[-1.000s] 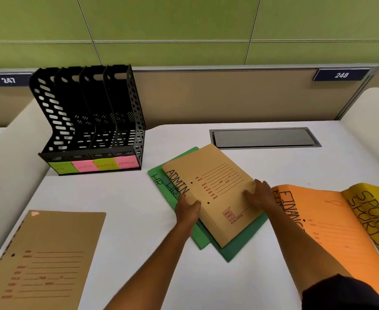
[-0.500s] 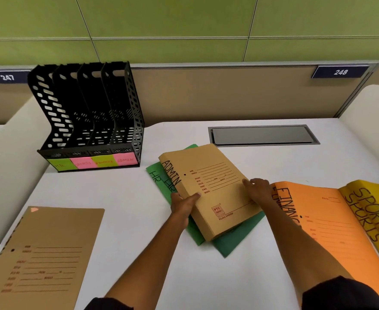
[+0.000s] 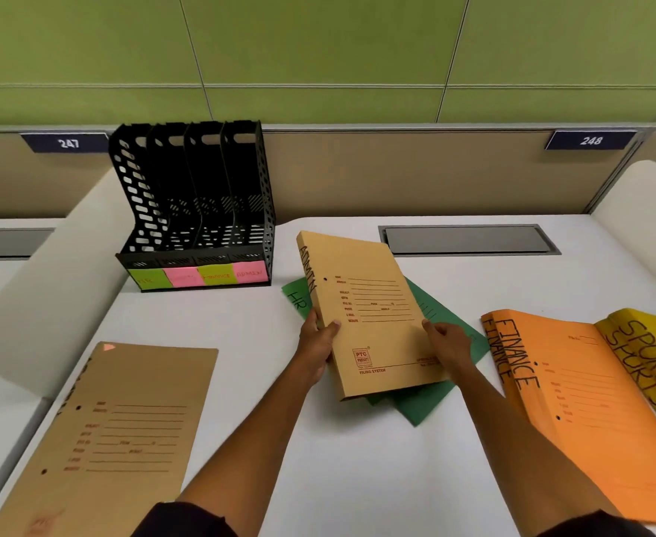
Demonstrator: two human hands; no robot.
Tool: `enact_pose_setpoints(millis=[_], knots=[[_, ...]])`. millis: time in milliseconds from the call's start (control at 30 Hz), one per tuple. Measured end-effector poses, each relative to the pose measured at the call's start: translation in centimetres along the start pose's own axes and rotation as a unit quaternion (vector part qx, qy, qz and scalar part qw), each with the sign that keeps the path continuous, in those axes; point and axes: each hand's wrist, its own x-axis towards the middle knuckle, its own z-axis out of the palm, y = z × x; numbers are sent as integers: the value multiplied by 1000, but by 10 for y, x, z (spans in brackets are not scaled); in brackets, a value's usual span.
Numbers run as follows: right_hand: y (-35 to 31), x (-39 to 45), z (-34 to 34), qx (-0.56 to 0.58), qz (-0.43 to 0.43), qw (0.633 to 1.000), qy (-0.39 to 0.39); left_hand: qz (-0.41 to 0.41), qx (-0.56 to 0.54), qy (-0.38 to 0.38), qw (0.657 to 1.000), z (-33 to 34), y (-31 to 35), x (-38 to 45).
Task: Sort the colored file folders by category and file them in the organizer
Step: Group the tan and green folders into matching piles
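Brown ADMIN folder [image 3: 369, 304] between both gripping hands [image 3: 380, 343], above green folder [image 3: 427, 405].

Organizer [image 3: 198, 211] back-left; ADMIN folder [image 3: 373, 315] over HR folder [image 3: 431, 381], mid desk.

Matt brown card is seen in the ADMIN folder [image 3: 373, 315]; the same matt card finish is shown by the green HR folder [image 3: 427, 405] and orange FINANCE folder [image 3: 589, 412]. The black organizer [image 3: 198, 211] appears as perforated plastic, the desk [image 3: 357, 459] smooth and white.
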Motion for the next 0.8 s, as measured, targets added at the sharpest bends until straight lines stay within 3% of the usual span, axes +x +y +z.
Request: enact_pose_setpoints(millis=[267, 533, 800], knots=[[-22, -73, 44, 75, -1, 997, 24, 49, 98, 6, 994, -79, 3, -43], [-32, -172, 126, 142, 17, 990, -4, 76, 183, 123, 972, -189, -3, -90], [-41, -249, 187, 124, 41, 988, -82, 89, 273, 214, 934, -290, -9, -131]])
